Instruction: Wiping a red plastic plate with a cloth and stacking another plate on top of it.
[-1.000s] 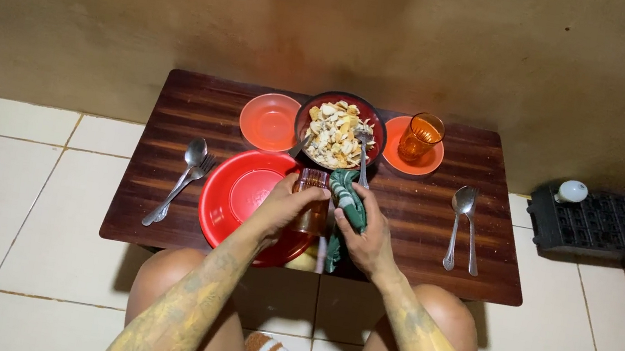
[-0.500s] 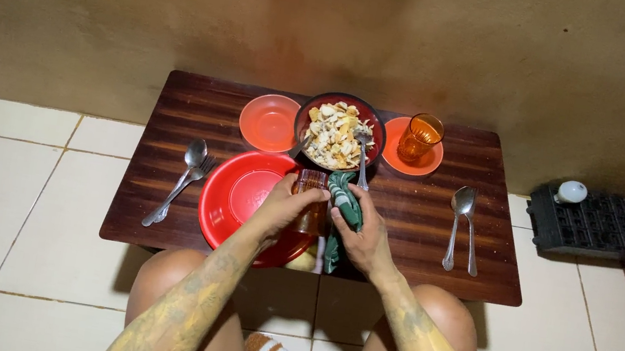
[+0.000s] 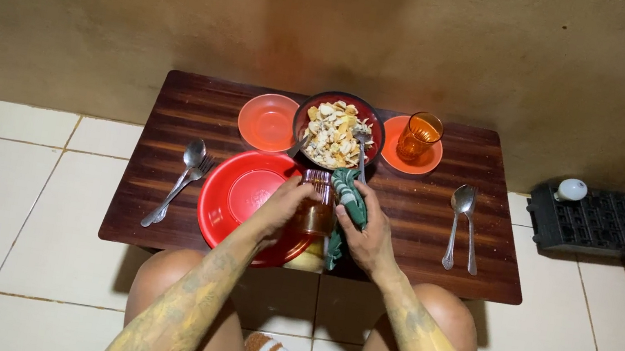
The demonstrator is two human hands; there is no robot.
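Hands meeting over the near edge of the dark wooden table [image 3: 438, 219]: my left hand [image 3: 281, 210] is wrapped around the upright amber ribbed glass tumbler [image 3: 316, 205], and my right hand [image 3: 369, 238], just beside it, grips the green patterned cloth [image 3: 348, 193] against its right wall.

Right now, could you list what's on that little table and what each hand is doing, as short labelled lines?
surface: dark wooden table
left hand: grips an amber glass
right hand: holds a green cloth against that glass
near left: big red plate
centre back: bowl of food with a utensil in it
back left: small orange plate
back right: orange tumbler on a saucer
cutlery: left spoon and fork; right spoon and fork
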